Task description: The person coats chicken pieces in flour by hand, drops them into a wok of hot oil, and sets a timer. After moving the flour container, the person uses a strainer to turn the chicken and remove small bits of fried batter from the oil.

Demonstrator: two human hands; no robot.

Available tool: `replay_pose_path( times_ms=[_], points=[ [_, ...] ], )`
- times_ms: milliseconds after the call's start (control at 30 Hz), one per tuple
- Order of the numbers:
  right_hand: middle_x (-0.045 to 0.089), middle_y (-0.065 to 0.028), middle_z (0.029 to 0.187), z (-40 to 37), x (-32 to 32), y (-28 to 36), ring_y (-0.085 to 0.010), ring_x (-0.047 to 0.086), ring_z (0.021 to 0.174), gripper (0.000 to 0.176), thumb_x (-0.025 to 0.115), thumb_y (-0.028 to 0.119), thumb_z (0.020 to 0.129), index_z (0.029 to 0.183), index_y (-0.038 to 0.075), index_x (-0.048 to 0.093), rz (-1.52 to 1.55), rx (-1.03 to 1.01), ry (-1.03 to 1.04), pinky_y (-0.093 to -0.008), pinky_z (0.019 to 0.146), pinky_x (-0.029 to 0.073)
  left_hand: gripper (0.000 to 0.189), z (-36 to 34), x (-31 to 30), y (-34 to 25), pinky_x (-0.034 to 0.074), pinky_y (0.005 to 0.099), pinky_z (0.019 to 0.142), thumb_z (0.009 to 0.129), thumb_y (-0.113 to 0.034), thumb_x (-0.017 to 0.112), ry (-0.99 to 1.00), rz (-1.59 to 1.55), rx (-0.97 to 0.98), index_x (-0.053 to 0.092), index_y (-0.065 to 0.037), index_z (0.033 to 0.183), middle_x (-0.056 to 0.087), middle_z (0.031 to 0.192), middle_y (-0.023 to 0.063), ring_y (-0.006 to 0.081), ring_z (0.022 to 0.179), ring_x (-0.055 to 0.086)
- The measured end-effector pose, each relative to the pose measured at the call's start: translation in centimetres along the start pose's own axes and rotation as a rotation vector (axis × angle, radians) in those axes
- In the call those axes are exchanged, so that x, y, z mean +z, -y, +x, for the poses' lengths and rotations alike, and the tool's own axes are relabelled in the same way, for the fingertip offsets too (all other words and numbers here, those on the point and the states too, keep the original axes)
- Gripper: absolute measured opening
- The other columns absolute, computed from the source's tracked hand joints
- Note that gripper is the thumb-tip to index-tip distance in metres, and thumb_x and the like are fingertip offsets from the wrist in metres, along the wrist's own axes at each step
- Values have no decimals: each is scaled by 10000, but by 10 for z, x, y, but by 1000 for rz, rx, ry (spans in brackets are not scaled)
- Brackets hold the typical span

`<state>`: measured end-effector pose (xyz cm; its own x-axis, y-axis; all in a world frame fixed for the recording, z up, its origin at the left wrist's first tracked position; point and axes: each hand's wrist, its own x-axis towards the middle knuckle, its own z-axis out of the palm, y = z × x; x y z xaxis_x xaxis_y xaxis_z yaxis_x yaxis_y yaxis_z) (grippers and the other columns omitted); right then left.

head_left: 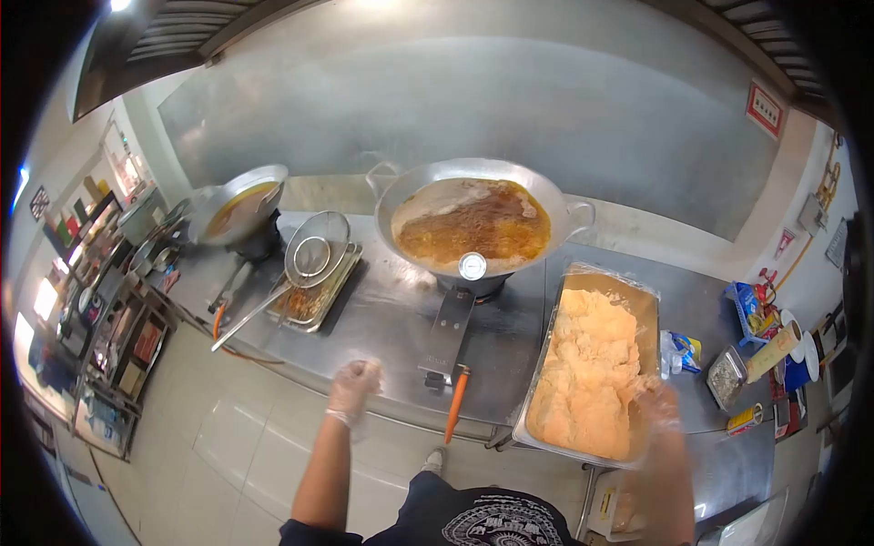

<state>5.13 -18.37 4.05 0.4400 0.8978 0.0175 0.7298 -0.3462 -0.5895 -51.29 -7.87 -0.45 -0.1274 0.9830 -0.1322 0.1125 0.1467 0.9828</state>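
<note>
My left hand (357, 387), in a clear plastic glove, hangs over the counter's front edge with its fingers curled together; nothing shows in it. My right hand (657, 400), also gloved and smeared by motion, is at the right side of a deep metal tray (648, 318). Its fingers touch or hover over the orange-tan floury breading (587, 364) heaped in that tray; whether they hold any cannot be seen. Beyond stands a wide wok (387, 214) of bubbling brown oil (492, 218), with a round dial thermometer (472, 266) at its near rim.
A long-handled strainer (314, 250) rests over a tray of crumbs (314, 305) at left. A second wok (241, 205) of oil stands farther left. An orange-ended gas hose (458, 405) hangs at the front edge. Packets, a blue basket (748, 312) and containers crowd the right side.
</note>
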Motion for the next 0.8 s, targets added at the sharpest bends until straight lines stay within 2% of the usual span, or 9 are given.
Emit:
replay_pose_path(
  times_ms=[33, 67, 200, 267, 367, 467, 567, 700, 800],
  points=[
    [695, -201, 874, -4, 14, -11, -388, 661, 839, 247, 658, 226, 811, 950, 25, 697, 24, 22, -4, -450, 748, 503, 307, 3, 8, 45, 460, 247, 592, 934, -344, 655, -35, 32, -17, 648, -40, 889, 622, 719, 7, 86, 635, 555],
    [697, -200, 888, -8, 21, -16, -388, 661, 848, 257, 661, 224, 815, 973, 23, 697, 46, 43, -8, -447, 752, 503, 272, -7, 25, 55, 410, 246, 590, 903, -314, 708, -66, -69, -100, 641, -52, 873, 605, 712, 7, 79, 617, 507],
    [696, -205, 948, -28, 38, -8, -392, 655, 884, 282, 667, 206, 822, 1036, 23, 686, 115, 42, -46, -439, 781, 499, 329, -14, 74, 116, 437, 257, 607, 898, -334, 711, -119, -224, -218, 660, -10, 921, 636, 747, 22, 89, 641, 540],
    [688, -212, 967, -25, 57, -25, -394, 648, 902, 275, 663, 201, 827, 1032, 19, 681, 195, -28, -82, -438, 798, 495, 362, -11, 97, 120, 458, 269, 611, 894, -335, 715, -158, -181, -290, 668, 18, 959, 654, 773, 36, 103, 654, 568],
    [676, -217, 945, -33, 58, -16, -404, 631, 909, 262, 656, 218, 829, 1000, 21, 684, 59, -11, -52, -462, 815, 484, 410, -1, 118, 118, 490, 286, 595, 878, -334, 729, -182, 63, -257, 671, 53, 1002, 673, 802, 63, 127, 668, 604],
    [661, -221, 925, -37, 75, -33, -409, 617, 907, 266, 649, 235, 822, 977, 22, 683, -25, -144, -161, -495, 819, 472, 391, 7, 132, 118, 500, 287, 564, 863, -323, 744, -174, -47, -307, 677, 46, 975, 674, 792, 75, 136, 648, 610],
    [656, -226, 918, -34, 100, -68, -415, 611, 908, 281, 649, 250, 810, 965, 17, 678, -54, -177, -231, -515, 810, 464, 380, 22, 135, 146, 513, 292, 581, 860, -310, 706, -252, 37, -315, 674, 42, 1000, 695, 830, 81, 150, 686, 652],
    [646, -238, 890, -46, 89, -52, -432, 606, 891, 278, 644, 248, 804, 949, 12, 669, 51, -195, -244, -528, 790, 457, 305, 34, 134, 152, 491, 307, 550, 857, -285, 737, -211, 123, -309, 665, 12, 871, 647, 723, 67, 145, 610, 593],
    [633, -248, 854, -46, 85, -54, -441, 595, 843, 268, 630, 248, 810, 936, 14, 666, 64, -190, -219, -525, 769, 453, 306, 21, 142, 128, 490, 316, 562, 848, -299, 743, -249, 181, -263, 661, -4, 839, 642, 713, 64, 154, 601, 589]
  ],
)
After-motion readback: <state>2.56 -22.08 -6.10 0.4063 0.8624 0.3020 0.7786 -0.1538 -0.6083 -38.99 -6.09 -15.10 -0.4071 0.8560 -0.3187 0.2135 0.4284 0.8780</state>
